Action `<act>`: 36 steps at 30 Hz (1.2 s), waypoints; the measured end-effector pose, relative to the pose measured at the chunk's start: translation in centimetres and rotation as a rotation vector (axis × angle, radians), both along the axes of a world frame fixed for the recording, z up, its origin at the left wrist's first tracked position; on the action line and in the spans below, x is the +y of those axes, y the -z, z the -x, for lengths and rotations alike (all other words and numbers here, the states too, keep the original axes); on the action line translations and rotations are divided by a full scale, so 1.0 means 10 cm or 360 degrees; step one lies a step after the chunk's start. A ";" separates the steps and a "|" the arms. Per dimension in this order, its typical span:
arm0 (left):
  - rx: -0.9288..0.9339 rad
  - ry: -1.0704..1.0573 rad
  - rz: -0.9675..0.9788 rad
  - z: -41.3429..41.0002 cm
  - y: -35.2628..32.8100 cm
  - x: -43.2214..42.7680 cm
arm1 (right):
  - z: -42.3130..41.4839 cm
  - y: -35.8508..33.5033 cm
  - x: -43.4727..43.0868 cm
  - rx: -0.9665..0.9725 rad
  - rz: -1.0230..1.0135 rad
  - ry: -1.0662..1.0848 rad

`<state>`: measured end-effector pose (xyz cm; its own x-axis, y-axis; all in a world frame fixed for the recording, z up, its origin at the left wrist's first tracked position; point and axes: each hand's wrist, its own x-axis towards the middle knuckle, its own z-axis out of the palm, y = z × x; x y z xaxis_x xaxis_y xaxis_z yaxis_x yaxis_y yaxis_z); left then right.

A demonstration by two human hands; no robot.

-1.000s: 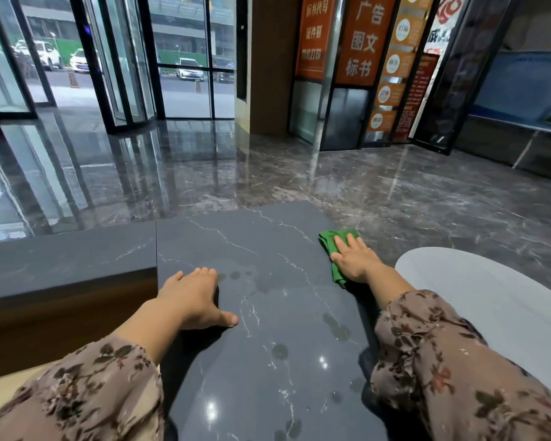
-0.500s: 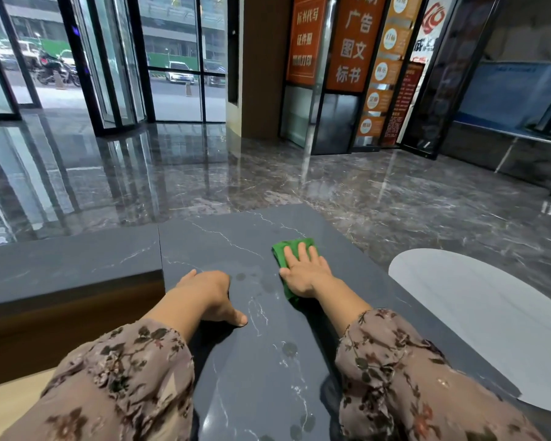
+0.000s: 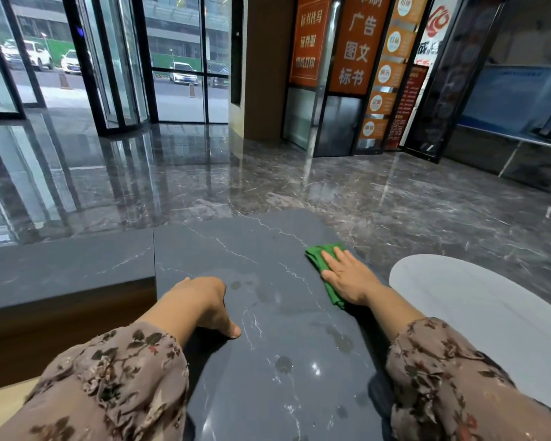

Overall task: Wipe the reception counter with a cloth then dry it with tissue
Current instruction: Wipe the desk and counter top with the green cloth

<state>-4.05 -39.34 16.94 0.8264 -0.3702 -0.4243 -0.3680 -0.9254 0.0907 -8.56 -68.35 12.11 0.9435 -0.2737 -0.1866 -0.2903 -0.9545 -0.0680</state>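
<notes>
Head view looks down over both forearms onto the table: the right hand (image 3: pixel 347 278) lies flat, palm down with fingers straight and slightly spread, pressing on a green cloth (image 3: pixel 318 257) at the far right part of the dark grey, white-veined table (image 3: pixel 268 402). The cloth is folded into a narrow strip; its far end shows beyond the fingertips close to the table's far right edge, and its near end pokes out beside the heel of the hand. The left hand (image 3: pixel 201 303) rests palm down on the table well to the left of the cloth, holding nothing, its fingers relaxed and bent forward so their tips are hidden, its thumb stretched toward the near right and touching the surface. Both forearms come out of loose brownish floral sleeves (image 3: pixel 115 386) at the near edge. Between the hands and nearer, damp spots (image 3: pixel 283 364) and a faint wet smear darken the glossy top. Left of the table a lower ledge (image 3: pixel 61 265) of the same stone meets it at a straight seam, with a brown wooden face below. Right of the table lies a white round surface (image 3: pixel 477 316). Beyond stretches a polished dark marble floor (image 3: pixel 299 179), reaching glass doors (image 3: pixel 115 58) at the far left, with cars (image 3: pixel 182 73) outside, and orange signs (image 3: pixel 360 43) with Chinese characters at the far right
</notes>
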 end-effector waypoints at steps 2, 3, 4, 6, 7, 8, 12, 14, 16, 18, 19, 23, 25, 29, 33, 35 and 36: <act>0.0000 -0.0004 0.0003 0.00 0.00 -0.01 | 0.12 0.03 -0.24 0.0012 0.0034 0.0126; 0.0001 -0.0009 0.0006 0.00 -0.01 -0.02 | 0.18 0.03 -0.30 0.0018 0.0039 0.0175; 0.0000 -0.0017 0.0012 0.01 -0.01 -0.02 | 0.25 0.02 -0.31 0.0023 0.0032 0.0222; -0.0001 -0.0018 0.0027 0.02 -0.01 -0.01 | 0.35 -0.02 -0.26 0.0029 0.0017 0.0313; 0.0005 -0.0018 0.0037 0.03 -0.01 0.00 | 0.38 -0.03 -0.21 0.0029 0.0022 0.0351; 0.0014 -0.0022 0.0049 0.02 0.00 0.01 | 0.41 -0.03 -0.14 0.0035 0.0031 0.0385; 0.0031 -0.0006 0.0110 0.00 0.03 0.03 | 0.48 -0.03 0.28 0.0040 0.0014 0.0419; 0.0011 0.0022 0.0126 0.02 0.03 0.05 | 0.52 -0.03 0.55 0.0029 -0.0001 0.0358; -0.0004 0.0037 0.0146 0.05 0.02 0.05 | 0.54 -0.04 0.82 0.0023 -0.0008 0.0272; 0.0001 0.0039 0.0153 0.07 0.02 0.06 | 0.54 -0.03 1.05 0.0026 -0.0023 0.0177; 0.0008 0.0033 0.0159 0.07 0.03 0.06 | 0.53 -0.03 1.14 0.0030 -0.0026 0.0121; 0.0002 0.0012 0.0150 0.06 0.04 0.08 | 0.55 -0.05 1.12 0.0027 -0.0048 -0.0075; -0.0003 0.0005 0.0148 0.04 0.07 0.09 | 0.57 -0.06 0.94 0.0035 -0.0074 -0.0109; -0.0015 0.0010 0.0157 0.01 0.12 0.11 | 0.64 -0.07 0.48 0.0026 -0.0063 0.0085; -0.0033 0.0045 0.0145 0.02 0.12 0.12 | 0.80 -0.05 -0.04 0.0060 0.0018 0.0342; -0.0061 0.0070 0.0130 0.02 0.12 0.12 | 0.89 -0.05 -0.11 0.0060 0.0028 0.0424; -0.0076 0.0086 0.0123 0.02 0.12 0.12 | 0.92 -0.05 -0.10 0.0056 0.0031 0.0466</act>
